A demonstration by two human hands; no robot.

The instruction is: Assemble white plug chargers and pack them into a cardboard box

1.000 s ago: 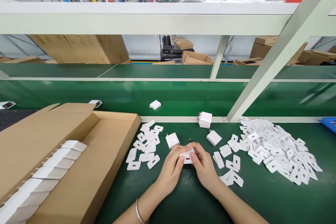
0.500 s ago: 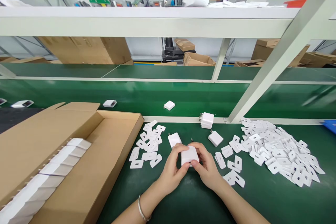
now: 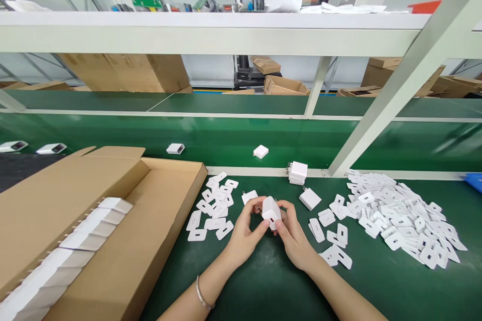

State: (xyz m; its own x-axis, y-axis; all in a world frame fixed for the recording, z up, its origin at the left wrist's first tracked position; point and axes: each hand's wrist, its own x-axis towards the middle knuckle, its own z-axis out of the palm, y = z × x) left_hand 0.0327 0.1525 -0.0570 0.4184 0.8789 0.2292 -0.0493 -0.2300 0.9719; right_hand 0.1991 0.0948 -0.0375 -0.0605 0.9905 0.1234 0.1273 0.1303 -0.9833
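Note:
A white plug-in charger (image 3: 270,210) is held just above the green table, its end with a dark port slot tilted toward me. My left hand (image 3: 246,228) grips its left side between thumb and fingers. From the right, my right hand (image 3: 292,235) closes on the same charger, thumb near the port end. Behind my left fingers lies another white charger (image 3: 249,195), partly hidden. To the right of my hands rests a charger (image 3: 310,198) with its prongs pointing away, and farther back stands a small stack of chargers (image 3: 298,172).
Flat white slotted pieces lie in a small scatter (image 3: 215,206) on the left and a large heap (image 3: 406,215) on the right. An open cardboard box (image 3: 161,210) holds a row of chargers (image 3: 77,241). Beyond a pale rail, chargers sit on a green conveyor belt (image 3: 211,135). A slanted post (image 3: 387,85) rises at right.
Both hands have turned the charger from its broad face to its narrow port end. The pieces on the belt have shifted to the right.

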